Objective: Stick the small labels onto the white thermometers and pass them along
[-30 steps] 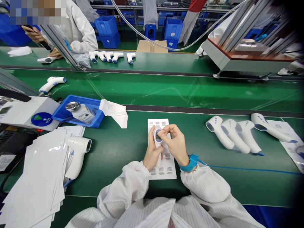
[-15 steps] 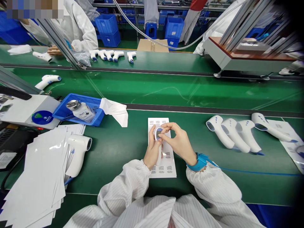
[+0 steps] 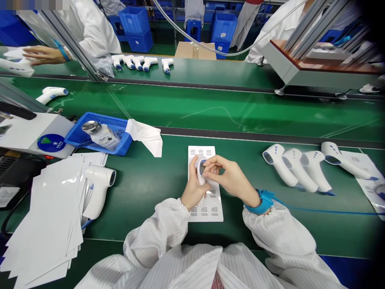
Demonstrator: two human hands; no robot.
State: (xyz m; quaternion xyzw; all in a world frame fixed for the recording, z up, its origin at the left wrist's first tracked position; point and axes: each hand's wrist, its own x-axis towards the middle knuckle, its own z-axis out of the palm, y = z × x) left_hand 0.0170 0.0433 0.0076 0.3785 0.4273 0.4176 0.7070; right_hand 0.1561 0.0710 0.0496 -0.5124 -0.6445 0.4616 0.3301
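Note:
My left hand (image 3: 193,192) is wrapped round a white infrared thermometer (image 3: 199,170), its oval display end facing up. Fingers of my right hand (image 3: 231,177) are pinched together at the display's right edge; whether a thin piece is between them is too small to tell. Both hands are over a white sheet of printed labels (image 3: 214,210) lying on the green bench. A blue strap with a cord circles my right wrist. The thermometer's handle is mostly hidden by my left hand.
Several white thermometers (image 3: 281,164) lie at right, another (image 3: 99,188) at left beside stacked white sheets (image 3: 54,212). A blue tray (image 3: 123,150) holds a metal-capped bottle (image 3: 105,136); a white cloth (image 3: 147,136) overhangs it. Across the belt, a co-worker's hand (image 3: 45,54) handles a thermometer.
My right wrist has shifted slightly right, its fingers still at the display. The co-worker's hand at upper left has moved left with a thermometer. The whole view has shifted a little.

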